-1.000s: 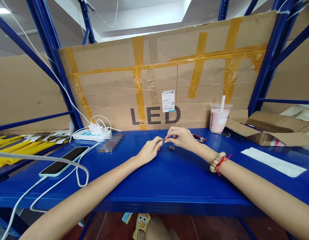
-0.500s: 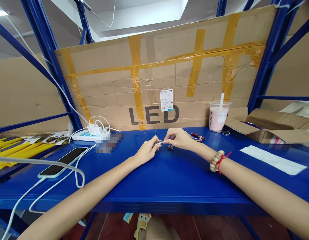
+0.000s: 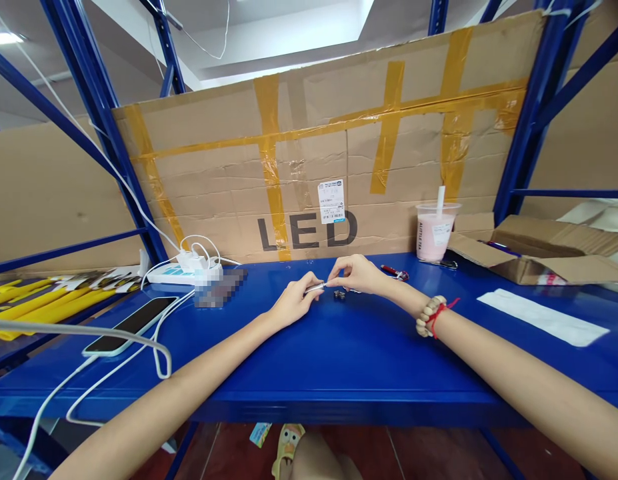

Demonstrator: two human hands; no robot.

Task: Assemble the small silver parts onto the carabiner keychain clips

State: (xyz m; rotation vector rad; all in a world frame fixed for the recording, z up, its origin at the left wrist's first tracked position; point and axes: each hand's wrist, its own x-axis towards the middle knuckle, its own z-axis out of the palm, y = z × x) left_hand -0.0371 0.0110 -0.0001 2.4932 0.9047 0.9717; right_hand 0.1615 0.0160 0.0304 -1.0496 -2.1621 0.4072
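My left hand point(image 3: 295, 303) rests on the blue shelf point(image 3: 339, 353) with its fingers pinched on a small silver metal piece point(image 3: 315, 288). My right hand point(image 3: 356, 274) meets it from the right, thumb and forefinger pinched on the same piece's end. A small dark metal part point(image 3: 339, 294) lies on the shelf just below my right fingers. A bead bracelet with a red string point(image 3: 431, 315) is on my right wrist.
A taped cardboard sheet marked LED point(image 3: 319, 167) stands behind. A pink drink cup point(image 3: 435, 232), red-handled tool point(image 3: 395, 272) and open cardboard box point(image 3: 533, 253) are right; a white strip point(image 3: 541, 319) lies nearer. Phone point(image 3: 131, 325), power strip point(image 3: 183, 271), white cables and yellow parts point(image 3: 43, 303) are left.
Both hands have stayed pinched together on the small silver piece; the view has shifted slightly, and the hands sit a touch further left.
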